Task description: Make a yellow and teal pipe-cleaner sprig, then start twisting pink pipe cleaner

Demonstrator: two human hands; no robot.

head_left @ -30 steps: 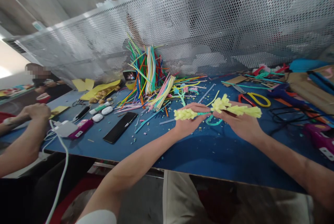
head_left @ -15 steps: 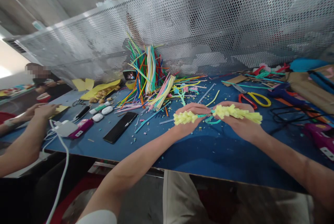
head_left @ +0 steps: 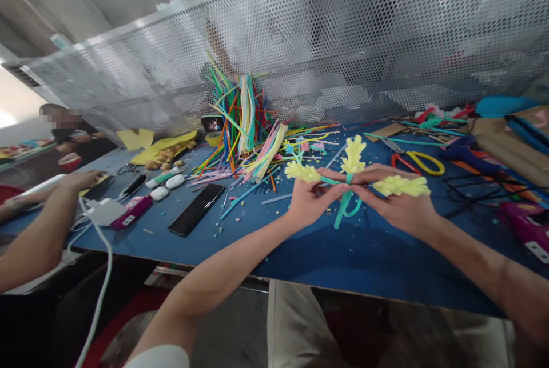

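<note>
Between my hands, above the blue table, is a pipe-cleaner flower stem [head_left: 343, 208] in green with three fluffy yellow heads. One yellow head [head_left: 354, 155] points up in the middle; the others stick out to the left and right. My left hand [head_left: 312, 199] pinches the green part near the left head. My right hand [head_left: 388, 196] grips the green part beside the right head, with its fingers closed at the joint. A green loop and a short green end hang below my fingertips.
A heap of coloured pipe cleaners [head_left: 246, 122] stands behind. Red-and-yellow scissors [head_left: 418, 162] lie to the right, near a purple glue gun [head_left: 525, 228]. A black phone [head_left: 197, 209], a purple-and-white charger [head_left: 132, 212] and a co-worker's arms [head_left: 51, 219] are at left.
The middle yellow head now stands upright between my hands, and the green end shows below. My left hand has turned, bringing its thumb to the joint.
</note>
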